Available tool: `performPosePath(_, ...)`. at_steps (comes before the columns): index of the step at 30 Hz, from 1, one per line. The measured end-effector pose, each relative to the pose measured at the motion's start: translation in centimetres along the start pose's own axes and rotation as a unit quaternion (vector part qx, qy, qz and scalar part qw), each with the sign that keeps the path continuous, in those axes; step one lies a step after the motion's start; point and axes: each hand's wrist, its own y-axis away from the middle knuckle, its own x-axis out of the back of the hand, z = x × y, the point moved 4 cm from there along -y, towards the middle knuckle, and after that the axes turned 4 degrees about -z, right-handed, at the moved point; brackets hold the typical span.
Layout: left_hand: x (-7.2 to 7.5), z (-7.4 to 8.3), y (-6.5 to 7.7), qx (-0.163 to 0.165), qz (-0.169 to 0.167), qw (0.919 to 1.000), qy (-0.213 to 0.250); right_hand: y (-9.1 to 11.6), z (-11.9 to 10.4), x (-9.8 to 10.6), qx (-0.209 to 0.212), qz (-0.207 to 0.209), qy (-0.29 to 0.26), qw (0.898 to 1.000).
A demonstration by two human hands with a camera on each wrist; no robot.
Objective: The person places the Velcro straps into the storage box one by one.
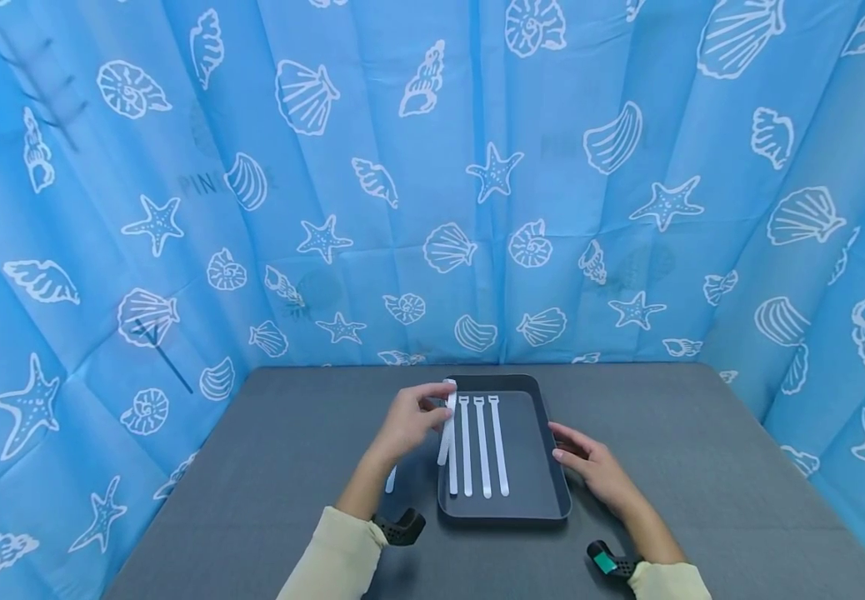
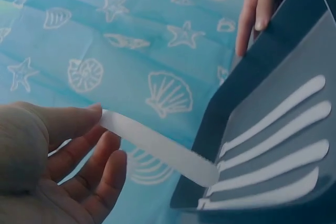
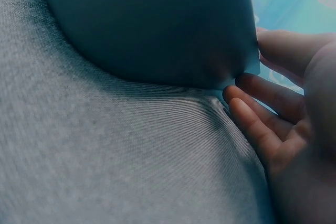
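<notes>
In the head view my left hand [image 1: 408, 421] is over the left side of a dark grey tray [image 1: 533, 508]. Its thumb and fingertip pinch one end of a white cable strap [image 2: 157, 145], whose other end slants down toward the straps in the tray, as the left wrist view shows. Several more white straps [image 1: 482, 450] lie side by side there, their slotted heads toward the far side. At the tray's right side, my right hand [image 1: 590, 467] touches the outer wall with its thumb and fingertips [image 3: 242, 107]; no finger reaches inside.
Another white strap [image 1: 391, 480] lies on the grey table [image 1: 297, 433] left of the tray, partly hidden by my left forearm. A blue curtain [image 1: 432, 183] with white shell prints stands behind the table and along both sides.
</notes>
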Motion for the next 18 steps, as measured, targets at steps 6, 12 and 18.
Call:
performPosePath(6,-1.8,0.2,-0.2,-0.03,-0.005,0.9993,0.022,0.0,0.0,0.0,0.005,-0.002,0.006,1.0)
performPosePath(12,-3.6,0.2,-0.2,-0.034,-0.018,0.9984,0.042,0.0,0.0,0.1,0.004,-0.004,-0.007,1.0)
performPosePath(18,-5.2,0.3,-0.5,-0.037,-0.03,0.9975,0.053,0.0,0.0,0.0,-0.002,-0.003,-0.008,1.0)
